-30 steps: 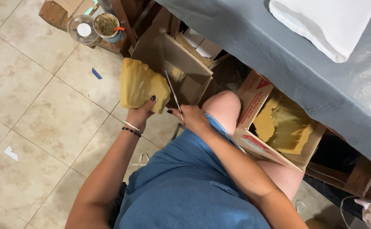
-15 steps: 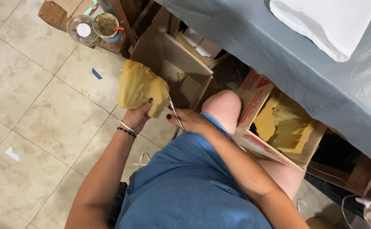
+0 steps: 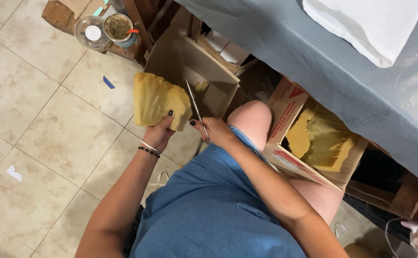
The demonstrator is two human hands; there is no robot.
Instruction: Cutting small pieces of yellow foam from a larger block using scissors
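My left hand grips the lower edge of a yellowish-brown sheet, holding it up over the tiled floor. My right hand holds a pair of metal scissors whose blades point up and away, right beside the sheet's right edge. Behind the scissors stands an open cardboard box with a few yellowish scraps inside. I sit with a blue garment over my lap and a bare knee showing.
A second cardboard box at my right holds more yellowish sheets. A grey cloth-covered table with a folded white cloth stands above. Two round containers sit on a wooden crate at upper left.
The sheet has turned and shifted slightly in my left hand. The scissors have moved up along its right edge, blades now closer to the sheet.
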